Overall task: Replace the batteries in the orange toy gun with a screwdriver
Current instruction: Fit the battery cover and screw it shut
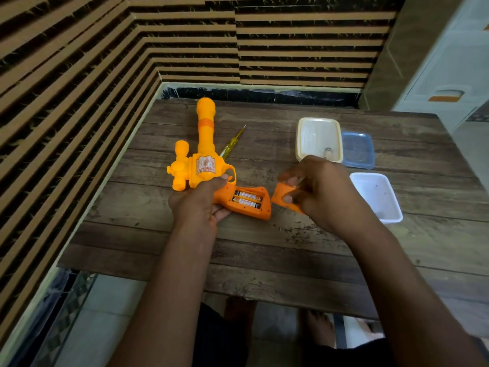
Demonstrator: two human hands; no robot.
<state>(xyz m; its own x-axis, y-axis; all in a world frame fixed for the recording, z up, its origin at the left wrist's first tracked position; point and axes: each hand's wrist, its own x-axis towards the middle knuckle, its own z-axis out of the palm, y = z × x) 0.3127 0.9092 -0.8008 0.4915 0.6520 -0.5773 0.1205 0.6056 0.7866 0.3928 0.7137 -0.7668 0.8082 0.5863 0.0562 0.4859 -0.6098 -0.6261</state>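
Observation:
The orange toy gun (203, 154) lies on the wooden table (264, 250), barrel pointing away from me. My left hand (201, 202) grips it where the body meets the handle. The handle's battery compartment is uncovered, and two batteries (247, 199) sit side by side inside. My right hand (320, 192) holds the orange battery cover (283, 198) just right of the handle. A yellow screwdriver (232, 142) rests on the table to the right of the barrel, tip pointing away.
A cream container (318, 128) stands at the back right, with a blue lid (357, 149) beside it. A white tub (375, 197) sits right of my right hand. Striped walls close the left and far sides.

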